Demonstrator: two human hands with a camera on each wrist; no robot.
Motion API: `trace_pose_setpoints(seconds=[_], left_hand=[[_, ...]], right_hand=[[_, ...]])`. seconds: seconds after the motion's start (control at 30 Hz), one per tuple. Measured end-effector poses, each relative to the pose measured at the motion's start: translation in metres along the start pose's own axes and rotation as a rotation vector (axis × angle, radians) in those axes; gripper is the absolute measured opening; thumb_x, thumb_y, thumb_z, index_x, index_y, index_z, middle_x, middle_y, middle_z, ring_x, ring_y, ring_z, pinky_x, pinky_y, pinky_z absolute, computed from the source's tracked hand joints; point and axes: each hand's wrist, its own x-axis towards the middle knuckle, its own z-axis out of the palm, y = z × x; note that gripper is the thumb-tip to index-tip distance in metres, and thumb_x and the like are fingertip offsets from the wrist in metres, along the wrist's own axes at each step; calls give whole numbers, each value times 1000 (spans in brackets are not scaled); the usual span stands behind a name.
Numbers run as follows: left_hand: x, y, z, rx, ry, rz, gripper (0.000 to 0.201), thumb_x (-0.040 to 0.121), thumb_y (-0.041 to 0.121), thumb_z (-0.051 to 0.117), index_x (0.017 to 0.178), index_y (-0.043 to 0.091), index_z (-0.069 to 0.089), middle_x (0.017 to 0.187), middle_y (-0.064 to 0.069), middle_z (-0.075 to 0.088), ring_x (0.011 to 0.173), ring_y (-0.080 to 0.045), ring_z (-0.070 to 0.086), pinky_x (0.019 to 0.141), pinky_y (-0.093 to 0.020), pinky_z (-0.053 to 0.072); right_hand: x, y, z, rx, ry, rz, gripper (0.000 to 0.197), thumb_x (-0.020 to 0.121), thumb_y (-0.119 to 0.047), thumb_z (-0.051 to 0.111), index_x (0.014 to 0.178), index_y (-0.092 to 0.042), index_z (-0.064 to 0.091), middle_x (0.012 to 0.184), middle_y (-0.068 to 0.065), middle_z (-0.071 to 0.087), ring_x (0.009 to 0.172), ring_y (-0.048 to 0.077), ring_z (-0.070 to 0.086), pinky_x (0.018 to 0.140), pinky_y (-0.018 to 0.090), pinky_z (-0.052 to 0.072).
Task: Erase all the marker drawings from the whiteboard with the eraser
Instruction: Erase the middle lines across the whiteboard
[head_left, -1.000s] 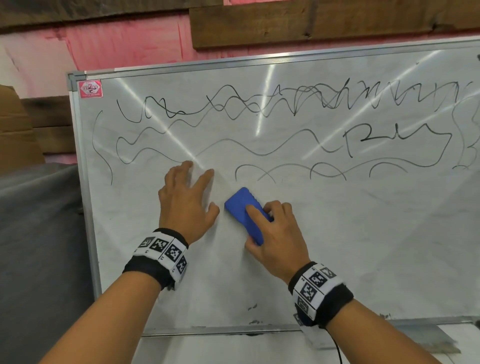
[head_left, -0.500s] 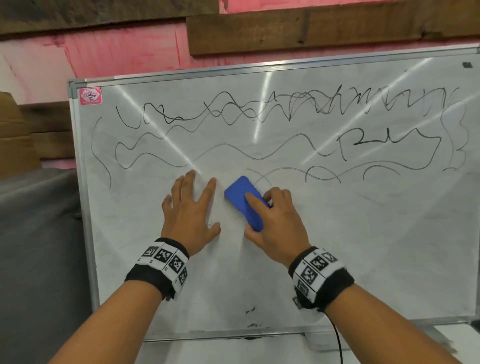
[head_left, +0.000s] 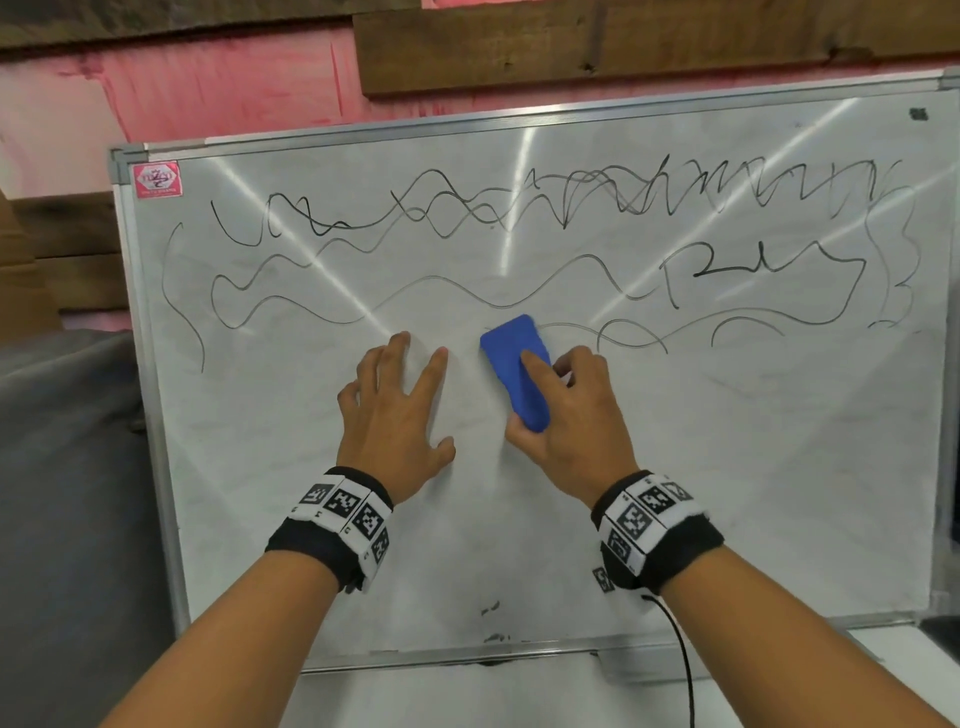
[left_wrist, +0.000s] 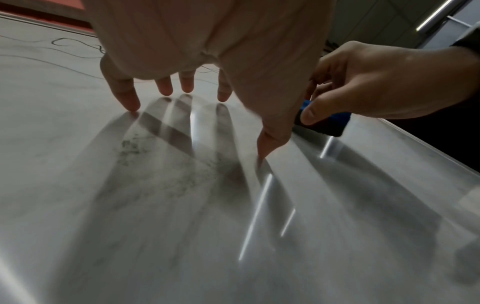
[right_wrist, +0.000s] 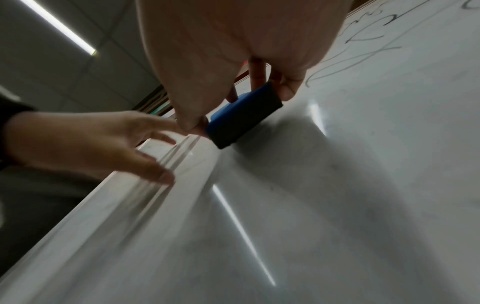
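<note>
Moved: our eraser (head_left: 516, 370) climbs onto the lowest scribble (head_left: 631, 338).
Right hand (head_left: 569, 415): grips eraser.
Left hand (head_left: 397, 415): splayed flat on board (head_left: 727, 467).

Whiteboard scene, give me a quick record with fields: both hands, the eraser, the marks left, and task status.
left hand: fingers spread, pressing on the whiteboard
right hand: grips the blue eraser
eraser: against the board, its upper end at the lowest wavy line
marker drawings: scribbles and wavy lines across the upper half
lower half: mostly wiped, small dark smudges near the bottom edge
status: not finished
</note>
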Motion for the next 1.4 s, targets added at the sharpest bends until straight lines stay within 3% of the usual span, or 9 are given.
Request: trace_pose_setpoints(seconds=[0.13,0.27,0.4,0.6,0.77,0.97,1.07,1.27,1.4], left_hand=[[7,10,0,15,30,8,101,71,53,76,155,30,25,162,-11,13,143,-35,16,103,-57,35],[7,11,1,21,37,-1,102,71,54,75,155,26,24,160,-10,14,141,-33,16,102,-56,35],[7,8,1,23,36,-23,107,69,57,76,154,20,23,160,-10,16,140,-33,17,102,-56,37],[7,10,2,7,49,-40,103,68,55,77,150,15,31,158,-9,20,138,-33,22,99,-57,39],[13,20,0,5,59,-4,104,70,54,76,153,17,27,158,-11,18,138,-35,23,100,-56,39],[23,36,0,38,68,55,98,70,58,72,152,25,30,160,-10,19,140,-33,20,103,-57,34],[23,39,2,40,76,76,92,73,55,69,152,26,30,159,-9,19,142,-33,21,103,-58,35],[20,42,2,7,76,54,86,75,38,67,152,22,32,158,-10,23,141,-34,24,102,-58,36],[19,44,2,9,92,51,82,74,29,66,149,19,36,155,-12,27,139,-36,28,98,-57,38]], right_hand=[[-13,-1,1,-26,-71,-89,60,76,-37,75,130,-17,58,103,6,44,89,23,44,54,35,52],[16,-7,-2,-14,-14,-63,60,77,-37,74,130,-15,58,102,7,45,90,24,44,56,32,50],[7,-8,2,-28,-68,-129,56,77,-38,67,128,-16,59,102,7,45,90,25,43,55,31,48],[19,-3,-5,-96,-71,-165,56,76,-37,67,128,-17,60,103,7,47,90,25,42,66,33,47],[-1,25,-16,-31,-31,-67,59,74,-33,72,130,-19,60,106,5,46,93,24,42,68,39,52],[-11,33,-21,22,31,42,65,75,-32,76,136,-18,55,109,6,43,96,23,44,68,35,54],[-26,34,-19,14,-25,18,62,76,-35,74,133,-21,55,108,3,41,93,20,42,63,37,55],[3,29,-23,27,35,20,63,77,-32,77,135,-16,57,107,8,44,95,24,45,64,34,53],[-28,33,-18,41,-33,-31,61,74,-34,76,131,-18,59,104,5,42,88,21,43,55,36,54]])
